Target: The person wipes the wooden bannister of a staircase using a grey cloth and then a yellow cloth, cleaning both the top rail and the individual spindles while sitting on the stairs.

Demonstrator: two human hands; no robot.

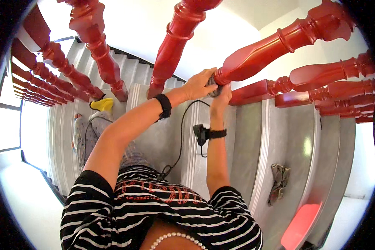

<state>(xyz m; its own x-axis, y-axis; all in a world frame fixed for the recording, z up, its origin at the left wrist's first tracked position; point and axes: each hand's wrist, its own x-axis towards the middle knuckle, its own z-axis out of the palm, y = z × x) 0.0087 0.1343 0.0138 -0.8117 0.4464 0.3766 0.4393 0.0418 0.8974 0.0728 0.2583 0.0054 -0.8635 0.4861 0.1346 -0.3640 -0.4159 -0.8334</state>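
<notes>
A glossy red wooden baluster (256, 58) leans across the upper middle of the head view, its lower end between my hands. Around that lower end is a crumpled dark grey cloth (213, 88). My left hand (199, 84) grips the cloth from the left, fingers curled toward the baluster. From below and to the right, my right hand (222, 99) closes on the same cloth, its fingers partly hidden behind the baluster. Each wrist wears a black strap, and a black device (201, 132) with a cable sits at my right one.
More red balusters (175, 37) stand along both sides. Grey stair treads (248, 137) run beneath me. A crumpled dark cloth or glove (280, 183) lies on a step at right, near a pink basin (300, 227). My foot in yellow footwear (102, 104) is at left. A black cable (182, 137) loops beside me.
</notes>
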